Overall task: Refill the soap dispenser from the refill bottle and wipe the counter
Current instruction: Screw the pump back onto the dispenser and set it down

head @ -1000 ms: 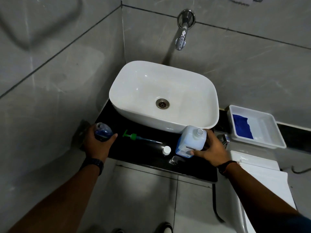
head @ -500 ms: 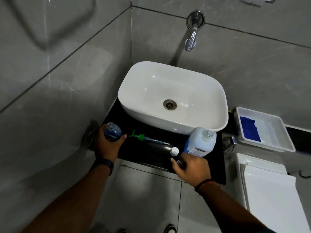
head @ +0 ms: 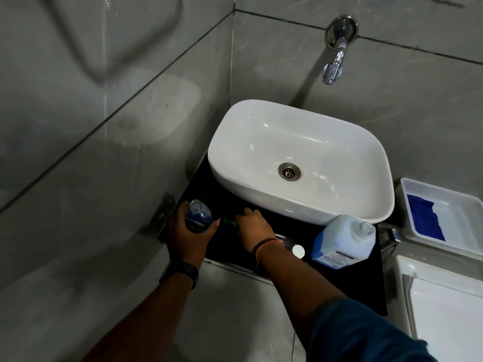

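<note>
Two hands | left hand (head: 188,235) grips soap dispenser (head: 197,216) | right hand (head: 254,227) closing over green pump (head: 230,220)

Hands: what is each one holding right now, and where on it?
The left hand grips the open soap dispenser around its body. The right hand rests on the green pump head; whether it has closed on it cannot be told.

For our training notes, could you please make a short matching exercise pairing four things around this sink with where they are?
Things:
1. soap dispenser
2. refill bottle
3. blue cloth
4. white cap

Places:
A. in the white tray
B. held in the left hand
C. lying on the black counter, beside the right wrist
D. standing uncapped at the sink's front right

Pairs: 1-B, 2-D, 3-A, 4-C
</note>
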